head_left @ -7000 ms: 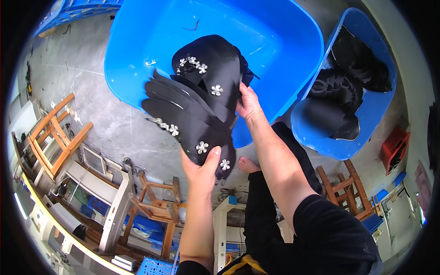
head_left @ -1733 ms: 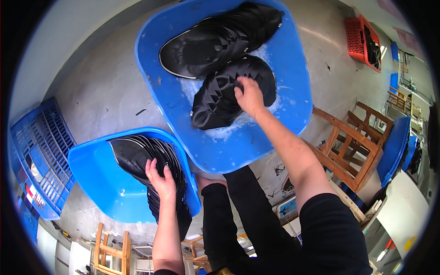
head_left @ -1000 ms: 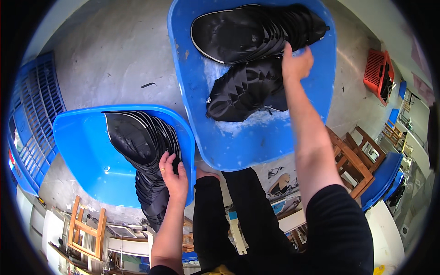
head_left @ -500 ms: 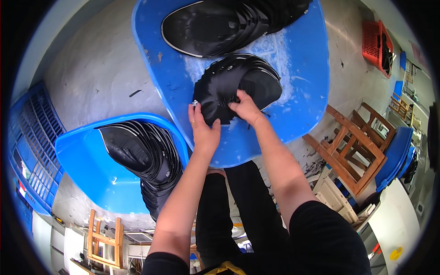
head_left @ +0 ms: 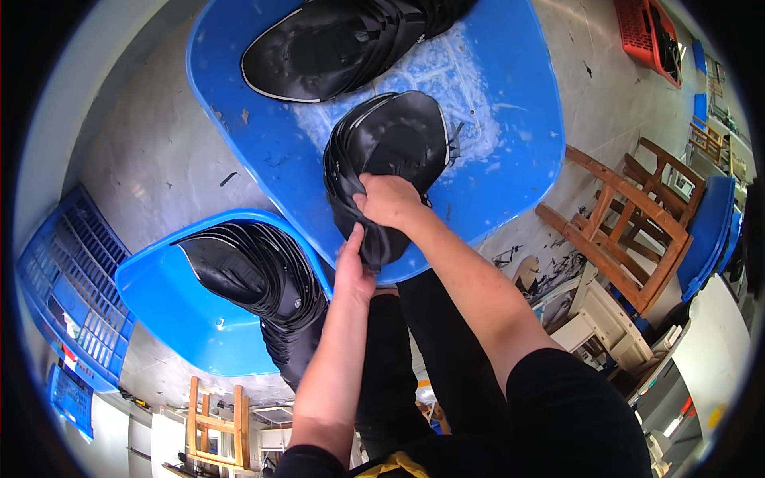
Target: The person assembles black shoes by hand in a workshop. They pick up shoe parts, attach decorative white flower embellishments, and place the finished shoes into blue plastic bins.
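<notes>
A stack of black shoe uppers (head_left: 398, 139) with thin pale edges lies in the large blue tub (head_left: 263, 171) in front of me. My right hand (head_left: 390, 201) is closed on the middle of this stack, thumb and fingers pressed into the black material. At the stack's near end, my left hand (head_left: 353, 267) grips its left side; its thumb points up and the other fingers are partly hidden. Farther back in the same tub rests another overlapping pile of black shoe uppers (head_left: 315, 52).
Left of my legs, a smaller blue tub (head_left: 171, 275) holds a thick row of black shoe uppers (head_left: 239, 267). A blue slatted crate (head_left: 76, 279) stands at far left. Wooden stools (head_left: 629, 231) are on the right, and a red basket (head_left: 641, 40) stands at the back right.
The stack under my hands has turned, its rounded end now pointing away from me. My right hand has shifted left across it, and my left hand has moved down to its near end.
</notes>
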{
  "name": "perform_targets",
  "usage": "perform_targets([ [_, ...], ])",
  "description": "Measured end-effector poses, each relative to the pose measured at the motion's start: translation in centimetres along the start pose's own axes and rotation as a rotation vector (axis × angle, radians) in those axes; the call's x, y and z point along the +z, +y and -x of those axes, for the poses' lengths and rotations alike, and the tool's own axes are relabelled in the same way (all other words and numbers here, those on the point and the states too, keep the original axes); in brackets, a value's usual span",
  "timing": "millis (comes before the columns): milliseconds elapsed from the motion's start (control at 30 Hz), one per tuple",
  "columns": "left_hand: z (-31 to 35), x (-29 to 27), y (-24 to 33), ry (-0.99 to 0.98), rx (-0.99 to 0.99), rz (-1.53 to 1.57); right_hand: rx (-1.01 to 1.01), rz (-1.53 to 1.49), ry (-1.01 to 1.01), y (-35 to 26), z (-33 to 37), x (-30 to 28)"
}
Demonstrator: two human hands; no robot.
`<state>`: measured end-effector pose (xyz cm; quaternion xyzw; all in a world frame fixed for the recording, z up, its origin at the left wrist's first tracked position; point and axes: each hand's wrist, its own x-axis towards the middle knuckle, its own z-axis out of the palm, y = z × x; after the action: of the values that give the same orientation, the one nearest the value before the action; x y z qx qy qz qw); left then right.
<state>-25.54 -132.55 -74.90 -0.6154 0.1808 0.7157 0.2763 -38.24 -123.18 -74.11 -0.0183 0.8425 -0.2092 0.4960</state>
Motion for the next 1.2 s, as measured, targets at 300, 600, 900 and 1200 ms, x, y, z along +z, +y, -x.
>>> perform_targets([
  [300, 2.3, -3.0, -2.2, -0.096, -0.136, -0.008, -0.028, 0.045, 0.056, -0.2, 5.5, 1.9],
  [600, 2.6, -2.3, -2.9, 0.111, 0.062, -0.295, 0.049, -0.182, 0.093, 6.0, 2.3, 5.4],
  [900, 11.1, -9.8, -4.3, 0.096, 0.255, -0.216, -0.098, 0.029, 0.571, 4.7, 2.3, 5.8],
  [1200, 23.4, -28.4, -9.7, 1.080, 0.877, -0.462, -1.042, 0.142, 0.467, -15.0, 4.3, 8.8],
])
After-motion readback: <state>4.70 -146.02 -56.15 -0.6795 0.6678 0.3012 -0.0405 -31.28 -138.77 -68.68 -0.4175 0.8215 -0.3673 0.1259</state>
